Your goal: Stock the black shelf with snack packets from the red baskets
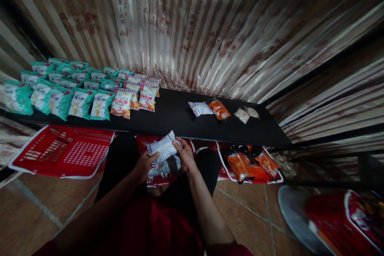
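One snack bag is held over a red basket, in front of the bench. The left hand pinches its lower left, the right hand its right edge, fingers partly curled. It looks light and soft, its film probably slippery, its contents likely crushable; the striped end seals seem the safest hold.
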`<state>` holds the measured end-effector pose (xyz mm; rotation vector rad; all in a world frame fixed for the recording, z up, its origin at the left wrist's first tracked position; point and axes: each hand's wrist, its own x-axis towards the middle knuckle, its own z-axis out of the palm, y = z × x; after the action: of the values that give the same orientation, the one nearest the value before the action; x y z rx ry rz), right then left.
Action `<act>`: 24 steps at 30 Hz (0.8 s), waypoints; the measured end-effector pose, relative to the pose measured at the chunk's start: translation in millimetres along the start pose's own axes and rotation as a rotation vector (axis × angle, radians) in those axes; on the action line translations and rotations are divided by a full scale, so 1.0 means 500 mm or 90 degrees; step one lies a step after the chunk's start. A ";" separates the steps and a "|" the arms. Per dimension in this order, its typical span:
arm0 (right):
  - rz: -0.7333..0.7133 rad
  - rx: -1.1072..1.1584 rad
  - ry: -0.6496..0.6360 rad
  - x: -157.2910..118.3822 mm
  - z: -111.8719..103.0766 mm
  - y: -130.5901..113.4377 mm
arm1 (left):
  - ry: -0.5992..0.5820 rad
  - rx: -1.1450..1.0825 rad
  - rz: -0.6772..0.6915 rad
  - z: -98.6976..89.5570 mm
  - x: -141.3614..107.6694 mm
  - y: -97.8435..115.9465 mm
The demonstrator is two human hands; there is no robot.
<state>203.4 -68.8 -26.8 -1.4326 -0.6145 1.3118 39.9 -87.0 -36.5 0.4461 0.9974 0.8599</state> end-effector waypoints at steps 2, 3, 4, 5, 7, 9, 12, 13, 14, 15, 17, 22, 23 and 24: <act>-0.008 0.015 0.012 -0.003 0.007 -0.003 | 0.022 0.020 0.018 0.002 -0.003 0.007; -0.014 0.026 0.018 -0.005 0.010 -0.003 | 0.032 0.024 0.027 0.003 -0.004 0.010; -0.020 0.046 0.022 -0.008 0.014 -0.003 | 0.041 0.026 0.037 0.004 -0.006 0.013; -0.025 0.072 0.022 -0.012 0.019 -0.002 | 0.051 0.026 0.046 0.006 -0.007 0.016; -0.027 0.134 0.000 -0.023 0.030 0.000 | 0.069 0.017 0.068 0.011 -0.011 0.020; -0.018 0.175 -0.046 -0.036 0.043 0.001 | 0.072 -0.009 0.088 0.016 -0.012 0.022; -0.011 0.184 -0.095 -0.057 0.063 0.000 | 0.077 -0.048 0.109 0.022 -0.009 0.019; -0.013 0.179 -0.094 -0.061 0.068 0.000 | 0.087 -0.051 0.112 0.023 -0.007 0.018; -0.015 0.171 -0.089 -0.064 0.072 0.000 | 0.098 -0.050 0.113 0.023 -0.005 0.016; -0.016 0.160 -0.081 -0.066 0.075 0.001 | 0.106 -0.049 0.114 0.024 -0.005 0.016; -0.019 0.136 -0.065 -0.064 0.078 0.003 | 0.103 -0.048 0.111 0.025 -0.006 0.017; -0.030 0.077 -0.027 -0.049 0.076 0.011 | 0.134 0.006 0.113 0.029 -0.017 0.032; -0.032 0.070 -0.025 -0.047 0.075 0.012 | 0.149 0.028 0.128 0.028 -0.016 0.033; -0.035 0.068 -0.024 -0.046 0.075 0.012 | 0.163 0.051 0.147 0.026 -0.014 0.033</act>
<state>160.9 -78.0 -17.6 -1.2985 -0.5949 1.3119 42.6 -82.1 -14.9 0.5355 1.2356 1.1076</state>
